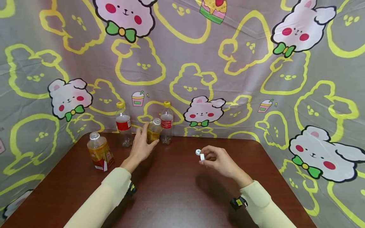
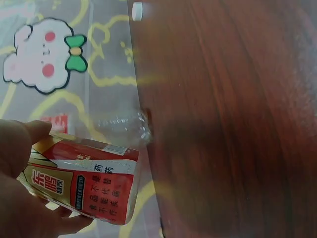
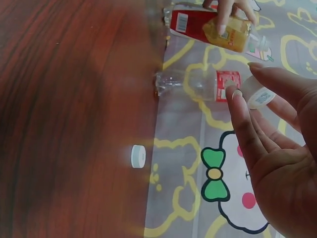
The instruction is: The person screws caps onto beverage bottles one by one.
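My left hand [image 1: 141, 144] grips a drink bottle [image 1: 154, 133] with a gold and red label, fingers on one side and thumb on the other. Its neck shows no cap in the right wrist view, and the label [image 2: 84, 178] faces the left wrist camera. Between thumb and fingertips, my right hand [image 1: 218, 160] pinches a white bottle cap [image 3: 258, 94], held over the table. A second white cap [image 1: 198, 152] lies on the table just beyond the right fingers. Right beside the gripped bottle stands a clear bottle [image 1: 167, 125] with a red label and yellow cap.
Another clear bottle [image 1: 123, 125], also red-labelled and yellow-capped, stands left of the left hand. At the table's left side is an uncapped gold and red bottle [image 1: 100, 152]. A patterned cloth [image 1: 199, 79] hangs behind the brown table [image 1: 171, 196].
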Tool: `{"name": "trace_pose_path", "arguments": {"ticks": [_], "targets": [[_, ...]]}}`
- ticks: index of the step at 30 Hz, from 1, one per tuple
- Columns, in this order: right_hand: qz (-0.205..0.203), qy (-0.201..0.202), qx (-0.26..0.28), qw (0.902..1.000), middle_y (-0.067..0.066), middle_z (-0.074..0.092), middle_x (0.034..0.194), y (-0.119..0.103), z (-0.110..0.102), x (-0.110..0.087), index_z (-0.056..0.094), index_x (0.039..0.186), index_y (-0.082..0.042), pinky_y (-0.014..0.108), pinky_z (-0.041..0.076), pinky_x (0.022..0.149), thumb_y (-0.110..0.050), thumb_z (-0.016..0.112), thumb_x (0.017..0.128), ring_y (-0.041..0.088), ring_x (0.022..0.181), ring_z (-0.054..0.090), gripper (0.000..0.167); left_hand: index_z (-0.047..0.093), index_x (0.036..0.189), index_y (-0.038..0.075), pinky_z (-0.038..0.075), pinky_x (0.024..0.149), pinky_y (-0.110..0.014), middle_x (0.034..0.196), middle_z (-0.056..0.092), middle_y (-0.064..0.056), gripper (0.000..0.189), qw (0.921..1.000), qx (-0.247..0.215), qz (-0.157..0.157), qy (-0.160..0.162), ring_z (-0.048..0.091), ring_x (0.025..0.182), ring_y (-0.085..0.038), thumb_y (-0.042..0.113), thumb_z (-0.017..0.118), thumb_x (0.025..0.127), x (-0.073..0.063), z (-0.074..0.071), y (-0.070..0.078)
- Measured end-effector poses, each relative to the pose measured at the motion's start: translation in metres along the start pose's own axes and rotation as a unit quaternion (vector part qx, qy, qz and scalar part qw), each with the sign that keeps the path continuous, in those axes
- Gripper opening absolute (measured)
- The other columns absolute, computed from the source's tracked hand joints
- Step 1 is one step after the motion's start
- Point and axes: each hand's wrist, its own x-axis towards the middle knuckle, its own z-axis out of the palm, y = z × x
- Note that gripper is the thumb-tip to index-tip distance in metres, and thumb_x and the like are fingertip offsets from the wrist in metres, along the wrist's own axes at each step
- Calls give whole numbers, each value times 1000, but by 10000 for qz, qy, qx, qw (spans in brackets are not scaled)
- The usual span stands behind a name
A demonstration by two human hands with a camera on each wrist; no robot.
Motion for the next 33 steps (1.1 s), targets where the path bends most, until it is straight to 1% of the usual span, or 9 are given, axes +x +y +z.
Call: {"name": "trace_pose_path", "arguments": {"ticks": [2,6,10,13,16,20,24,29,33], "targets": [[-55,42,17,10000,12,72,102,-1,-1,2,67,111,-9,28,57,72,-10,83,86,20,86,72,30,33,156,16,49,91,-59,122,45,-25,87,9999,3,149,-5,56,108,-44,24,84,87,-4,1,5],[-148,114,18,9998,9,72,102,-2,0,6,66,111,-6,28,57,76,-12,84,86,19,88,72,31,38,155,20,51,79,-53,114,45,-20,88,9986,-21,522,-61,58,94,-38,20,87,83,-12,2,16],[-185,154,48,9997,7,72,102,-2,2,11,66,113,-5,28,57,78,-12,84,85,19,89,73,33,43,153,22,51,81,-50,114,47,-18,88,9955,-8,941,-126,60,96,-36,17,90,79,-22,4,26],[-231,151,-40,9996,10,72,101,-3,5,16,66,113,-4,27,56,77,-9,84,85,22,90,73,33,46,152,22,51,87,-51,116,49,-16,87,9928,79,1178,-194,59,102,-35,15,91,77,-29,6,31],[-285,119,-179,9994,12,72,98,-4,7,22,66,112,-4,27,55,76,-4,83,85,25,89,73,32,49,150,22,51,86,-51,117,49,-15,86,9900,249,1366,-261,58,101,-35,14,92,76,-36,8,35],[-351,98,-235,9991,12,72,95,-6,9,29,65,111,-2,26,55,74,-1,82,84,26,86,73,31,51,149,23,52,81,-52,119,49,-14,86,9859,504,1554,-358,59,98,-34,14,93,74,-44,10,39],[-447,105,-225,9987,7,73,93,-8,11,37,67,110,-4,28,55,74,-8,85,83,20,85,73,32,53,148,25,50,80,-54,119,50,-13,86,9827,720,1648,-447,58,100,-33,13,93,73,-49,11,42],[-611,37,-304,9977,2,73,94,-10,12,47,69,107,-11,32,58,77,-22,87,83,15,85,72,31,53,148,28,47,90,-56,118,50,-12,85,9787,998,1687,-611,57,105,-32,14,93,75,-53,11,43],[-639,-18,-381,9972,1,74,94,-13,13,53,69,105,-12,32,58,75,-25,88,83,14,84,72,32,51,150,30,45,97,-55,118,49,-10,87,9758,1181,1683,-744,56,107,-31,14,92,76,-55,12,43]]}}
